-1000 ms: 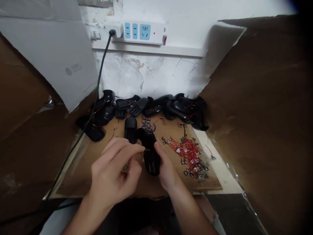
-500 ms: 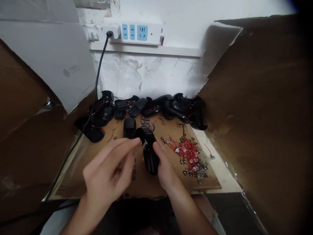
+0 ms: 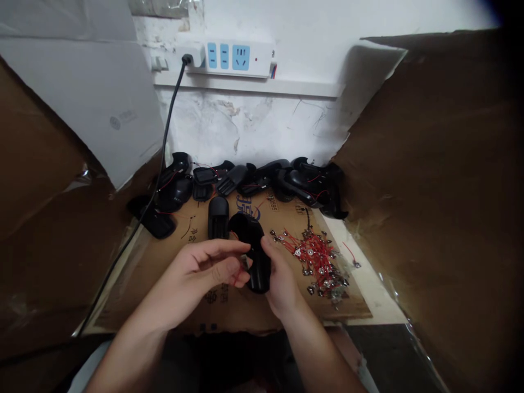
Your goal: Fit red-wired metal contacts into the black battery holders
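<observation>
Left of centre in the frame, the left hand [image 3: 184, 289] pinches a small metal piece [image 3: 244, 261], probably light and easy to drop; its edges seem the best hold. At the centre, the black shell [image 3: 260, 270] looks light, stiff, rather slippery; the right hand [image 3: 283, 286] grips its right side, which suits it. Below is a flat cardboard sheet [image 3: 139, 284]; at the top, a stained white wall [image 3: 204, 125]; at the right, a brown panel [image 3: 442, 164].
</observation>
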`<state>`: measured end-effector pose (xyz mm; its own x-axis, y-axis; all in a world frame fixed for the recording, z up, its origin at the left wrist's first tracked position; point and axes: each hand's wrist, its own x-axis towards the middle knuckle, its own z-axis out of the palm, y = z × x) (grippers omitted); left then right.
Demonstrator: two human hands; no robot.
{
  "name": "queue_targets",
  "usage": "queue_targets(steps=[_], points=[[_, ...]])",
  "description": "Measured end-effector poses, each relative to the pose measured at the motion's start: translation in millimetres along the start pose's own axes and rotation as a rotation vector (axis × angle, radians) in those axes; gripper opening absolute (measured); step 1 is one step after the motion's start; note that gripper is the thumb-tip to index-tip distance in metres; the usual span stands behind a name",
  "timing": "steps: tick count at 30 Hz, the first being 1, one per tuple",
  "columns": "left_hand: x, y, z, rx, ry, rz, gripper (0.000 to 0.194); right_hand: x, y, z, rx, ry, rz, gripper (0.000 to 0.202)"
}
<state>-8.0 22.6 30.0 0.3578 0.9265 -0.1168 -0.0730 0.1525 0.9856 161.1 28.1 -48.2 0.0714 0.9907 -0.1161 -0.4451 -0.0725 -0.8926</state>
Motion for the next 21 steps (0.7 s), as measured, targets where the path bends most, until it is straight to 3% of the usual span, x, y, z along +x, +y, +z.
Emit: queue_targets(steps=[5, 11, 21], points=[[2, -1, 1.1, -0.001, 0.042, 0.027, 0.026, -2, -2, 3, 0.028, -0.020, 0.036, 0.042], [2, -3, 6.7, 0.098, 0.075, 0.177, 0.016, -3, -4, 4, 0.025, -0.069, 0.047, 0.045], [10, -11, 6.6, 0.112, 0.216, 0.105, 0.024, -6, -2, 5, -0.029, -0.089, -0.043, 0.043]])
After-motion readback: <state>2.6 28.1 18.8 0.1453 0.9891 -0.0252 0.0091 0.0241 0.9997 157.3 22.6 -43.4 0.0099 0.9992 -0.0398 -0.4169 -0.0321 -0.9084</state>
